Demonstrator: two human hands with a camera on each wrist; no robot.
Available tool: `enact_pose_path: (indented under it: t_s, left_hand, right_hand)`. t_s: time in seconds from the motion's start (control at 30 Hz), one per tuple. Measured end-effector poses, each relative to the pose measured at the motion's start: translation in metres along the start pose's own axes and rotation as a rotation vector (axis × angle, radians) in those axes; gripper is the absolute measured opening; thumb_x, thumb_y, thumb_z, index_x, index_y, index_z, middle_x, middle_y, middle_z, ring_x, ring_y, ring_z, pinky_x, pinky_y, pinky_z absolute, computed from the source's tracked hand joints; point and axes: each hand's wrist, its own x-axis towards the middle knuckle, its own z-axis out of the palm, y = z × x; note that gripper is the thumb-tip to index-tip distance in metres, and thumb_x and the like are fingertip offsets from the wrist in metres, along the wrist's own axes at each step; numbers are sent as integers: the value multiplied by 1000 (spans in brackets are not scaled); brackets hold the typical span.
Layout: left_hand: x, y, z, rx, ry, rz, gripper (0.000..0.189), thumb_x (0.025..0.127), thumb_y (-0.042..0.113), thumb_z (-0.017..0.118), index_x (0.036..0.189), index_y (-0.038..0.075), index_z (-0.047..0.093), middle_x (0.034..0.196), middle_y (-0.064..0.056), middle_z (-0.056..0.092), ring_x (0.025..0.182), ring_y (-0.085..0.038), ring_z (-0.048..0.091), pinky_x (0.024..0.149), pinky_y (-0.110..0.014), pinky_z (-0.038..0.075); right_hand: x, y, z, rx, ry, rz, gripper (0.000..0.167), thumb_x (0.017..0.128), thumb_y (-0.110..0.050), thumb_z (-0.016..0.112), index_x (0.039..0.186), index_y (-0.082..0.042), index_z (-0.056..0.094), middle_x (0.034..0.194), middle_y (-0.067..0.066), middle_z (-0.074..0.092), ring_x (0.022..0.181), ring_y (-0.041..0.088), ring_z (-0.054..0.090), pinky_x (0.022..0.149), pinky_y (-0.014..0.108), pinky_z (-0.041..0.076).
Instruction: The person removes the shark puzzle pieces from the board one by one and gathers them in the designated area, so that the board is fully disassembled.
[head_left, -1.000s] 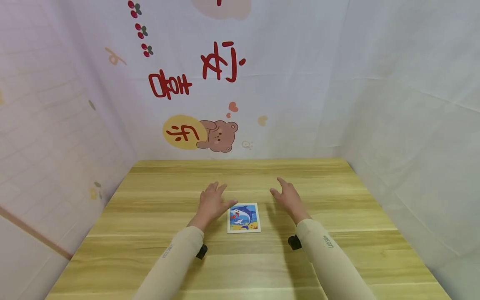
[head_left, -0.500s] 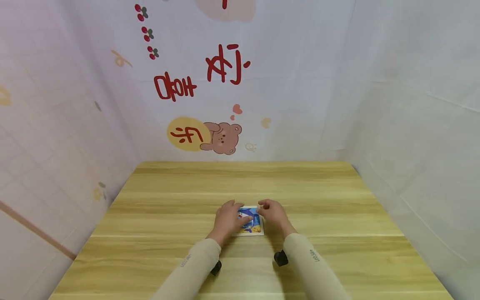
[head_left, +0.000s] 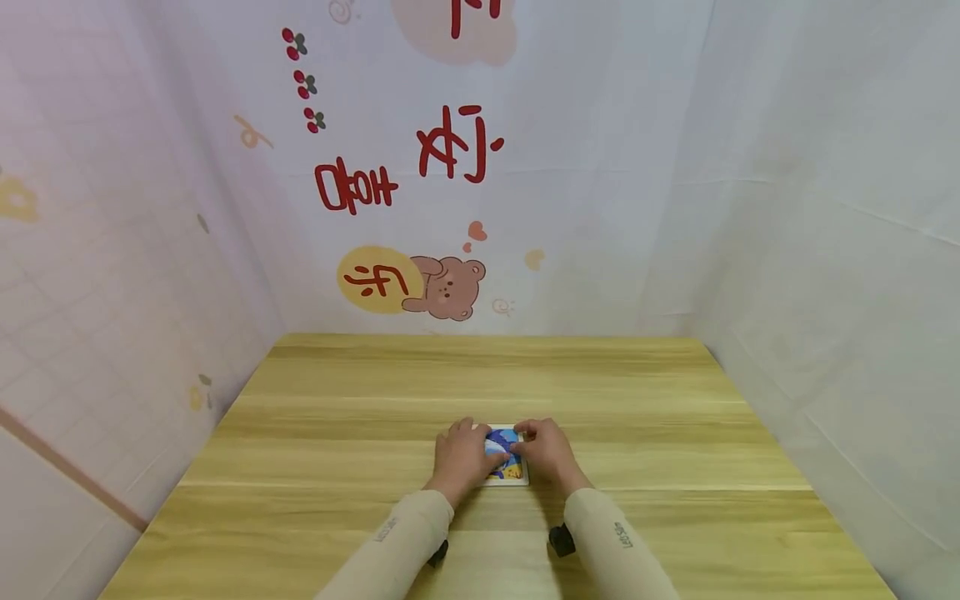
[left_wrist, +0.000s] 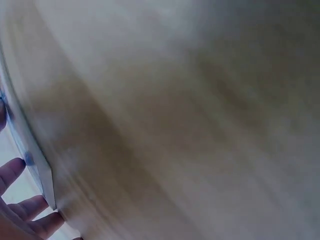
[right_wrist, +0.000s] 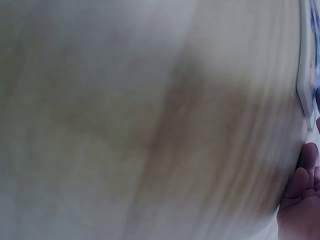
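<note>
A small square picture board with a white border and a blue sea-animal print lies flat on the table. My left hand covers its left part, thumb reaching across the picture. In the left wrist view, fingers meet the corner of the board, one fingertip on its face. From the right, my right hand has thumb and index tips apart on the picture near the upper right corner. The right wrist view shows its other fingers bent beside the board.
The wood-grain table reaches back to a white cloth wall printed with red characters and a bear. White cloth also hangs on both sides. A black wrist device sits below the right sleeve.
Both hands have come inward and down from either side of the board, and fingertips now rest over it. The view has tilted up slightly. The board stays about where it was.
</note>
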Motion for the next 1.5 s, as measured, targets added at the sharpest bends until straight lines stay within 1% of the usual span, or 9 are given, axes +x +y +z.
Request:
enact_pose_path:
  t_s: [0.1, 0.2, 0.47, 0.7, 0.87, 0.97, 1.17, 1.33, 1.5]
  left_hand:
    - [-1, 0, 0, 12, 4, 14, 50, 85, 47, 75, 120, 12, 70, 129, -18, 59, 123, -38, 51, 93, -60, 40]
    - [-1, -1, 0, 3, 0, 15, 49, 85, 46, 76, 120, 12, 71, 130, -18, 58, 124, -38, 50, 93, -60, 40]
    - [1, -4, 2, 18, 4, 12, 49, 85, 47, 75, 120, 14, 73, 131, -18, 59, 126, -37, 50, 93, -60, 40]
    - [-1, -2, 9, 19, 10, -7, 48, 86, 49, 73, 119, 14, 74, 130, -16, 60, 123, -34, 51, 92, -59, 40]
    - [2, 1, 6, -8, -7, -33, 49, 86, 48, 74, 120, 13, 74, 132, -16, 59, 124, -34, 50, 95, -61, 38]
    - [4, 1, 4, -26, -22, -48, 49, 86, 47, 74, 121, 13, 73, 133, -16, 58, 126, -34, 49, 97, -63, 35]
    - [6, -1, 3, -18, -35, -63, 49, 86, 47, 75, 122, 14, 73, 135, -16, 57, 127, -35, 47, 99, -65, 34]
    - [6, -1, 2, -17, -52, -66, 50, 87, 47, 73, 125, 15, 71, 137, -16, 56, 130, -34, 45, 101, -65, 32]
    - [6, -2, 2, -6, -43, -51, 50, 87, 48, 73, 124, 15, 71, 135, -16, 57, 127, -34, 47, 98, -63, 35]
  right_hand:
    - [0, 1, 1, -24, 20, -23, 29, 83, -7, 78, 111, 1, 74, 111, 14, 70, 100, 27, 61, 90, 48, 49]
    - [1, 0, 2, -38, 23, -20, 30, 83, -7, 79, 112, 1, 74, 111, 14, 69, 99, 25, 59, 92, 47, 49]
    - [1, -4, 1, -37, 6, -22, 31, 84, -8, 77, 113, 2, 73, 117, 17, 69, 117, 37, 59, 98, 51, 45]
    - [-1, -3, 1, 13, -13, 66, 32, 84, -7, 77, 115, 0, 72, 114, 16, 69, 108, 32, 61, 94, 49, 48]
    - [2, -6, -2, 86, -45, 127, 30, 87, -4, 72, 116, 1, 71, 116, 15, 67, 109, 30, 59, 97, 49, 46]
    - [5, -7, -4, 111, -52, 138, 29, 87, -4, 69, 116, 1, 71, 116, 15, 67, 108, 29, 59, 97, 48, 45]
    - [10, -9, -5, 165, -52, 148, 28, 88, -4, 69, 116, 0, 71, 115, 13, 68, 108, 28, 59, 98, 47, 45]
    - [10, -8, -3, 168, -72, 126, 27, 87, -3, 71, 114, -1, 71, 114, 10, 68, 108, 28, 59, 99, 46, 44]
    - [10, -6, 0, 156, -50, 108, 33, 86, 0, 72, 119, 2, 68, 108, 10, 66, 101, 24, 58, 92, 42, 47]
